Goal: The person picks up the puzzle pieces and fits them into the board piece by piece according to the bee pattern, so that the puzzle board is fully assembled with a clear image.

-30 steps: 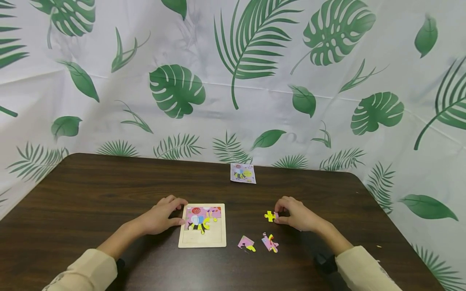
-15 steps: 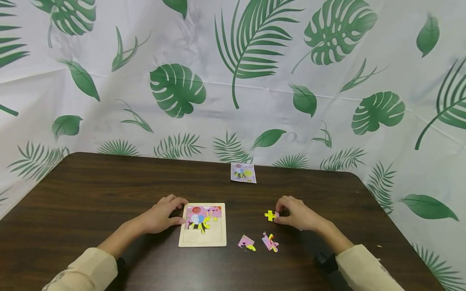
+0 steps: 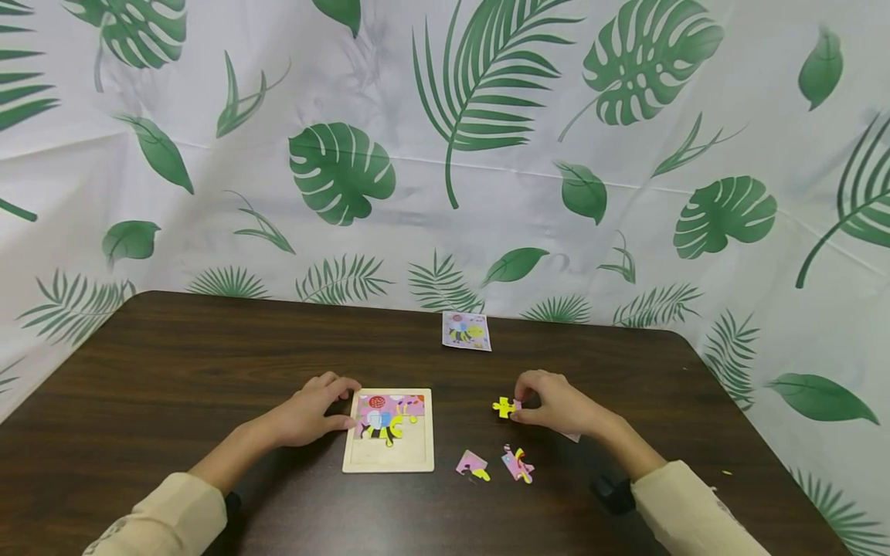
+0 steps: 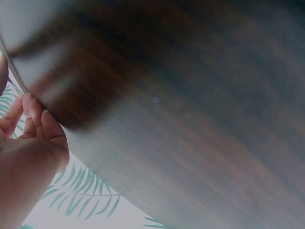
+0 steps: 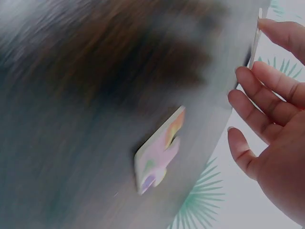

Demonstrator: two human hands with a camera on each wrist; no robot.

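Leaf-print cloth [image 3: 528, 216] is hung across the upper frame; dark surface [image 3: 229, 347] is seen below. Hands are well apart. By the left hand [image 3: 309, 413], lower left of centre, the left edge of the wooden tray [image 3: 413, 452] is held, index finger at the corner, thumb lower down. By the right hand [image 3: 559, 405], right of centre, a yellow puzzle piece [image 3: 504, 408] is pinched between thumb and forefinger. Tray's upper part is filled; bottom and right are bare. Picture card [image 3: 467, 331] is laid above, near the surface's far edge. Two loose pieces, pink-yellow [image 3: 473, 466] and pink-red [image 3: 518, 464], are left lower centre. For a clean fit: tray should be kept pinned, piece kept level and checked against the card, tabs lined up before pressing; a forced, tilted entry could shift the pieces already seated.
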